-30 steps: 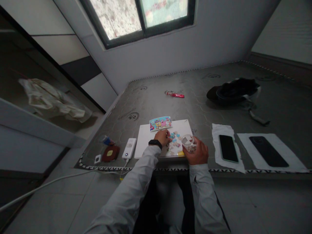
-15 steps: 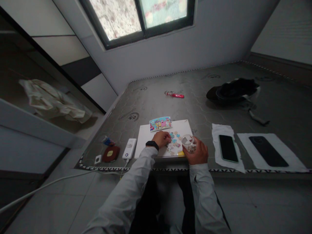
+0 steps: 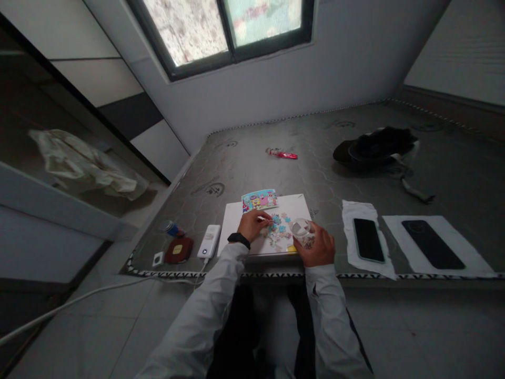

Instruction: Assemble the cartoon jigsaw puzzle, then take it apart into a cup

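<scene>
A white board [image 3: 236, 221] lies at the near edge of a grey mattress [image 3: 323, 158]. Several loose jigsaw pieces [image 3: 281, 231] are scattered on it, and a colourful cartoon picture card [image 3: 259, 199] rests at its far edge. My left hand [image 3: 252, 225], with a black watch on the wrist, is curled over the board with fingers pinched on a small puzzle piece. My right hand [image 3: 315, 246] is wrapped round a clear plastic cup [image 3: 303, 231] that holds more pieces, at the board's right edge.
Left of the board lie a white power bank [image 3: 209, 240], a dark red round case [image 3: 178, 249] and a small can [image 3: 170, 228]. On the right, two phones [image 3: 368, 239] [image 3: 433, 244] rest on white paper. Further back are a red packet [image 3: 283, 154] and a black cap [image 3: 374, 147].
My left hand has drawn back towards me and to the left across the board, fingers closing in a pinch. My right hand and the cup have barely shifted.
</scene>
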Demonstrator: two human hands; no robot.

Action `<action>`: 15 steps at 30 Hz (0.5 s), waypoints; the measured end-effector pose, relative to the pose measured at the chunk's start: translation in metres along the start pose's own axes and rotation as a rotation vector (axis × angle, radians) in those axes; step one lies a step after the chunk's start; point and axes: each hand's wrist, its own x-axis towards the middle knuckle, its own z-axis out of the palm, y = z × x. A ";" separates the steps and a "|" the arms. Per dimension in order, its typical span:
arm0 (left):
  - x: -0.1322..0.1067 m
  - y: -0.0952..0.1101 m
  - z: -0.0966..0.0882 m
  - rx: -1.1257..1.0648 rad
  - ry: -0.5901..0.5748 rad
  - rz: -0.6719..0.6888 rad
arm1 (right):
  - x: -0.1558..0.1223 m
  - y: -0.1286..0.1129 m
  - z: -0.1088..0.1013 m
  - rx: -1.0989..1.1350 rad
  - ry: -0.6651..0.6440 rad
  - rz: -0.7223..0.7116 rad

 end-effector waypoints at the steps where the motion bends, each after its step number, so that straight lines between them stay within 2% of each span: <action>1: -0.002 0.005 -0.004 -0.031 0.053 0.032 | 0.000 -0.001 0.000 -0.003 -0.011 -0.004; 3: -0.006 0.019 -0.011 -0.116 0.146 0.132 | 0.000 -0.002 0.001 -0.001 -0.034 -0.014; 5: -0.010 0.034 -0.017 -0.189 0.182 0.248 | -0.001 -0.004 0.003 0.007 -0.048 -0.024; 7: -0.015 0.048 -0.020 -0.195 0.139 0.380 | -0.002 -0.005 0.004 0.016 -0.052 -0.039; 10: -0.020 0.064 -0.019 -0.046 0.028 0.549 | -0.002 -0.007 0.005 0.021 -0.052 -0.065; 12: -0.022 0.070 -0.016 0.096 -0.038 0.594 | -0.002 -0.007 0.006 0.021 -0.056 -0.074; 15: -0.023 0.076 -0.011 0.214 -0.106 0.584 | -0.002 -0.006 0.006 0.009 -0.059 -0.092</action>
